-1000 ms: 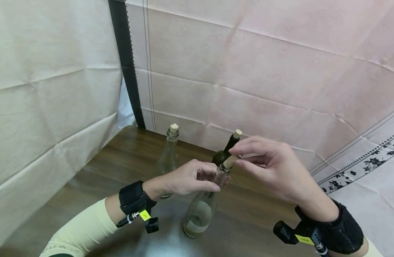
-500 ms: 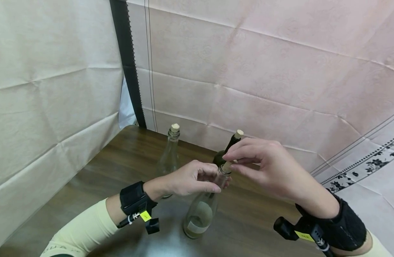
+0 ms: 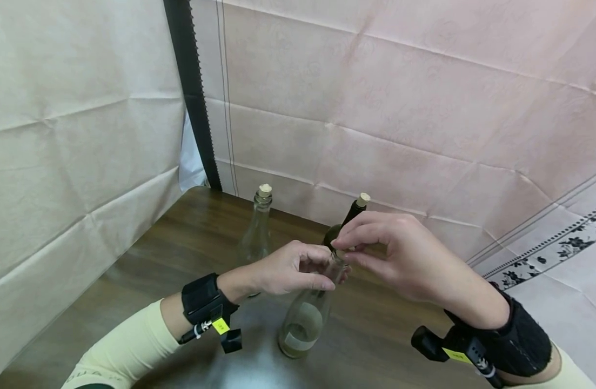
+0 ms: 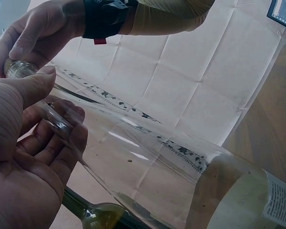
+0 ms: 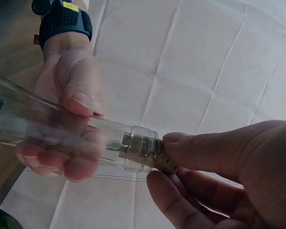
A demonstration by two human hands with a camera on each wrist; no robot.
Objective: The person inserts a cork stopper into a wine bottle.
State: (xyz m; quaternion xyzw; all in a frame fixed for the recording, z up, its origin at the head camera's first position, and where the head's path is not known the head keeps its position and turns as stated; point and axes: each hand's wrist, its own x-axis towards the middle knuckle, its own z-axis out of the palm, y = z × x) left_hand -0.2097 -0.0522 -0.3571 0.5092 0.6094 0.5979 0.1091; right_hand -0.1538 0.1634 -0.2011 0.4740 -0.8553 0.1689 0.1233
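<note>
A clear glass bottle (image 3: pixel 302 324) with a pale label low on its side stands tilted on the table. My left hand (image 3: pixel 290 270) grips its neck, thumb on the near side and fingers curled behind, as the left wrist view shows. At the mouth, my right hand (image 3: pixel 395 248) pinches a cork (image 5: pixel 167 160) between thumb and fingers. In the right wrist view the cork's inner part sits inside the glass neck, and its outer end sticks out between the fingertips. From the head view, the right fingers hide most of the cork.
Another clear bottle (image 3: pixel 256 232) with a cork in its top stands behind my left hand. A dark green bottle (image 3: pixel 352 212), also corked, is behind the right hand. Patterned cloth (image 3: pixel 400 108) hangs around the wooden table (image 3: pixel 147 270).
The cork has gone deeper into the bottle's mouth, and my right hand has moved down and left with it. My left hand keeps its hold on the neck.
</note>
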